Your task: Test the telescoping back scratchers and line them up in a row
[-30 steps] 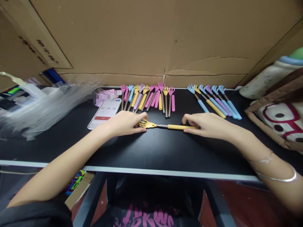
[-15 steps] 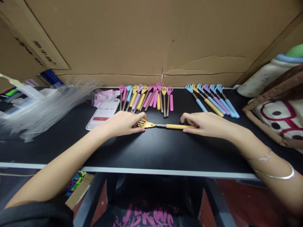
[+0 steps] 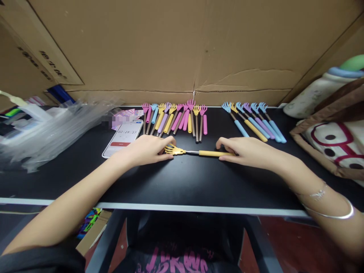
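Note:
A yellow back scratcher (image 3: 213, 153) lies crosswise on the black tabletop, its claw head to the left and its sleeved handle to the right. My left hand (image 3: 146, 150) has thumb and fingers closed around the claw end, hiding some of the prongs. At the other end, my right hand (image 3: 246, 151) holds the handle's tip, thumb along the near side and index finger curled above. A short metal rod shows between head and yellow sleeve. Behind my hands lies a row of back scratchers with loose coloured sleeves (image 3: 205, 125); sleeved back scratchers (image 3: 257, 129) lie farther right.
A phone (image 3: 122, 140) showing a timer lies beside my left hand. Clear plastic bags (image 3: 62, 125) are heaped at the left. A cardboard wall (image 3: 142, 45) closes off the back. On the right are a bottle (image 3: 309, 94) and a brown-trimmed bag (image 3: 335, 148).
The view has shifted very slightly. Both hands keep the same hold on the yellow back scratcher, which stays in place.

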A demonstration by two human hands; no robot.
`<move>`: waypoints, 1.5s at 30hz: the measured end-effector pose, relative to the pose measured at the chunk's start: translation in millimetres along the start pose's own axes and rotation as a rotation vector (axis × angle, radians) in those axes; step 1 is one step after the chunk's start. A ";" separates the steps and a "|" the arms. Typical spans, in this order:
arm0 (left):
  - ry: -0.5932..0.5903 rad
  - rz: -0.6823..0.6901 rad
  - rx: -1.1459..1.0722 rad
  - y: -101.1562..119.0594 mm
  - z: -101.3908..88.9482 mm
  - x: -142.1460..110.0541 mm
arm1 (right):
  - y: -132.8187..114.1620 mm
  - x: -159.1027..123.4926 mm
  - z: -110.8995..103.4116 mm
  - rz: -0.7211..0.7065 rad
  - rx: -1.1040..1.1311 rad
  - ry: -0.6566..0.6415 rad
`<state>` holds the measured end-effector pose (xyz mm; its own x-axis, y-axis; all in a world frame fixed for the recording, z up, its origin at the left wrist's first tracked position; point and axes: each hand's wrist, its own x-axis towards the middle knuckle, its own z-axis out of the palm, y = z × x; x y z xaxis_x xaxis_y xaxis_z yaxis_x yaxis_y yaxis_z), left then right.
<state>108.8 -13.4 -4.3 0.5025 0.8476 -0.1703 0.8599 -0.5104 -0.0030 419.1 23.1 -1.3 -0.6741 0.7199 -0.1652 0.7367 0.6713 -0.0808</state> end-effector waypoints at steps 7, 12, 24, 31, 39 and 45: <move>0.008 0.014 -0.018 -1.1 1.3 0.2 | -1.3 -1.3 -1.4 0.001 0.007 -0.010; 0.027 0.016 -0.009 -1.2 2.8 0.5 | -2.3 -0.9 -2.8 0.015 0.000 -0.021; 0.036 0.002 0.020 0.5 4.9 0.6 | -2.6 -2.7 -1.4 0.011 0.009 -0.006; 0.039 0.003 0.019 0.7 5.1 0.5 | -4.0 -3.3 -2.3 0.010 0.000 -0.007; 0.039 0.007 0.007 1.4 4.7 -0.1 | -6.3 -3.8 -3.1 0.017 0.002 -0.008; 0.023 0.002 0.005 2.0 3.7 -0.2 | -6.0 -5.4 -1.8 0.014 -0.008 -0.002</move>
<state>110.1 -15.1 -7.9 0.5061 0.8497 -0.1477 0.8586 -0.5127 -0.0075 418.2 15.5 1.8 -0.6635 0.7290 -0.1684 0.7458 0.6624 -0.0706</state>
